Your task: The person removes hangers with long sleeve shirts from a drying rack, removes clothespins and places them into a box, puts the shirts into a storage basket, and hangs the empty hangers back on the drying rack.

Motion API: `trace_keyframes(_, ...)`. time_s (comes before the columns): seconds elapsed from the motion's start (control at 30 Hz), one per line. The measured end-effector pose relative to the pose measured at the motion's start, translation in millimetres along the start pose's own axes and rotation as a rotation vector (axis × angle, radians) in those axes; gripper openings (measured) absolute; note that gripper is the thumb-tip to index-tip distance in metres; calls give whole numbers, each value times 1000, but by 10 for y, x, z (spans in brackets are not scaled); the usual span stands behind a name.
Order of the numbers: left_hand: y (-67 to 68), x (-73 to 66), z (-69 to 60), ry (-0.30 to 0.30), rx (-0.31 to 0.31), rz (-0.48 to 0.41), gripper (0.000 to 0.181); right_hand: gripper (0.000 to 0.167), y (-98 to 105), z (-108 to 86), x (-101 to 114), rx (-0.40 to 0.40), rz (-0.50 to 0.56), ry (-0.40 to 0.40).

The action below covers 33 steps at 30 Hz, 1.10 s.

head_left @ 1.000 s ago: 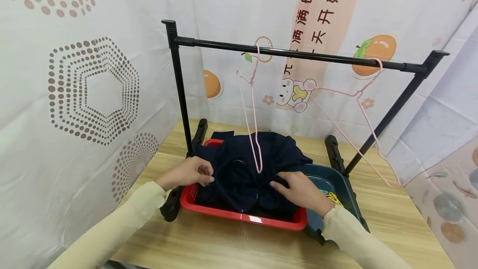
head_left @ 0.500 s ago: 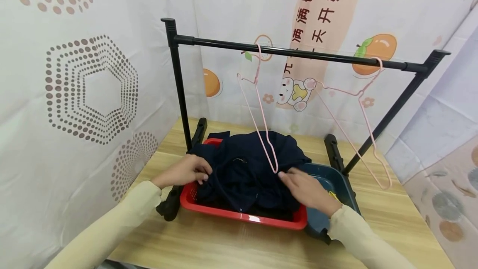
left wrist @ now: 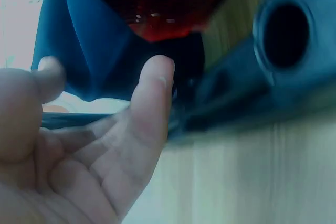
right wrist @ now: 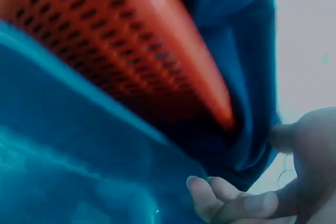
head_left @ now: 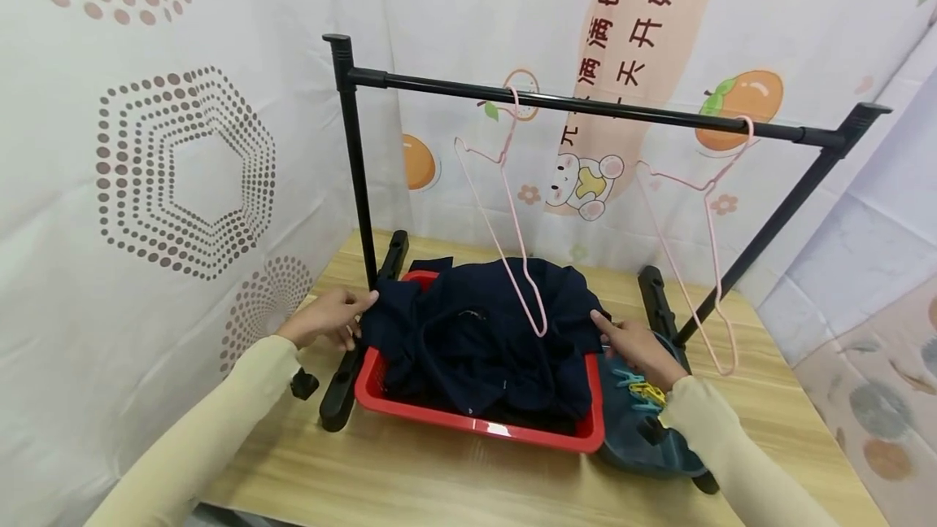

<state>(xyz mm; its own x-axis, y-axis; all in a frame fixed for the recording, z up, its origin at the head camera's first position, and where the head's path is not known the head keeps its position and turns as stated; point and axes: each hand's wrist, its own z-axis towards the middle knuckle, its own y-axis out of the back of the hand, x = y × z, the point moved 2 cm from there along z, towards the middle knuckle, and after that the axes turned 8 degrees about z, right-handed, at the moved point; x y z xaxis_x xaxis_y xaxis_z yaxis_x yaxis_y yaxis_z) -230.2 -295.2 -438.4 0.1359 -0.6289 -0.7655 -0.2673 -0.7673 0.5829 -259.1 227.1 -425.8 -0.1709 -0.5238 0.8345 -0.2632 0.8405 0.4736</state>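
A dark navy shirt (head_left: 498, 287) lies bunched over a red basket (head_left: 479, 427), its sides spread across both short rims. My left hand (head_left: 325, 317) pinches the shirt's left edge beside the rack's left post. In the left wrist view, cloth hangs past the thumb, while the other fingers (left wrist: 152, 98) stay apart from it. On the opposite side, my right hand (head_left: 644, 348) pinches the right edge, thumb on top. The right wrist view has the cloth (right wrist: 247, 87) draped over the basket rim, the lower fingers curled beneath. The index fingertips are partly hidden.
A black rack (head_left: 593, 106) stands over the basket. Two pink hangers hang from its bar: one hanger (head_left: 523, 242) in front of the shirt, another hanger (head_left: 713, 242) farther right. A dark blue tray (head_left: 637, 437) beside the basket holds several clothespins (head_left: 644, 390).
My hands have moved apart, the left one leftward and the right one rightward, each drawing out a side of the shirt over the basket's rim. Both hangers have swung and turned.
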Motion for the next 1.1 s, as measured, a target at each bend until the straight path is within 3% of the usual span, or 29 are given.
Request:
trace_keyframes(0.07,-27,2,43,-20,16,-36,58,70,-8,48,-48,-10,-15,-9)
trace_keyframes(0.13,-37,-15,82,-42,-11,-53,42,62,-15,84,-64,-27,-41,25)
trace_keyframes(0.23,-19,-56,132,-58,-120,-87,23,42,-28,118,-40,-85,-77,118)
trace_keyframes(0.33,28,-133,160,-71,-250,-102,20,27,-26,129,33,-147,-92,193)
trace_keyframes(0.43,69,-276,164,-110,-347,-77,24,26,-5,135,139,-222,-83,215)
trace_keyframes(0.6,-26,-636,49,-256,-425,-55,25,34,8,111,363,-313,0,260)
trace_keyframes(0.73,-231,-949,-133,-448,-444,60,18,33,-42,18,518,-340,84,305)
trace_keyframes(0.83,-372,-1132,-233,-610,-390,212,12,27,-113,-100,620,-368,88,392)
trace_keyframes(0.9,-448,-1188,-266,-683,-309,300,8,22,-183,-183,662,-349,57,487)
trace_keyframes(1.0,-537,-1164,-280,-731,-144,419,4,11,-329,-319,682,-251,-52,643)
trace_keyframes(1.1,-608,-1063,-273,-720,23,487,4,4,-513,-421,619,-104,-226,795)
